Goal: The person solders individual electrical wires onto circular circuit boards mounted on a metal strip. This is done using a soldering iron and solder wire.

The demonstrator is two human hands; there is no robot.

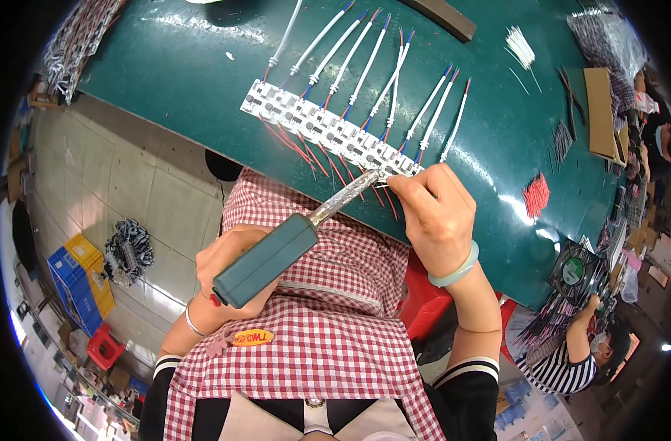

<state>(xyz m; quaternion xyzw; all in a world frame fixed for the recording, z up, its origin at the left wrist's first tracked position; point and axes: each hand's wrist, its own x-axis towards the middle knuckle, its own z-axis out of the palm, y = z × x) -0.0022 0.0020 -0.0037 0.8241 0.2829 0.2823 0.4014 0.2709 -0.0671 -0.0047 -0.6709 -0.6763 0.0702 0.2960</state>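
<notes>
My left hand (236, 253) is wrapped round the handle of a soldering iron (265, 261) with a dark green boxy body. Its metal barrel (343, 198) slants up to the right, and the tip is at the right end of a row of small white switch-like parts (313, 121). Close beside that tip, my right hand (438, 209) pinches with thumb and forefinger; what lies between them is too small to make out. White-sleeved cables (361, 70) with red and blue ends run from the row's far side. Short red wires (295, 147) hang over its near side.
The row lies along the green table (181, 73) near its front edge. To the right are red sleeve pieces (536, 197), dark pins (561, 142), white strips (521, 48), pliers (572, 95), a cardboard box (605, 114) and a black fan (576, 272). A co-worker (570, 360) sits at lower right.
</notes>
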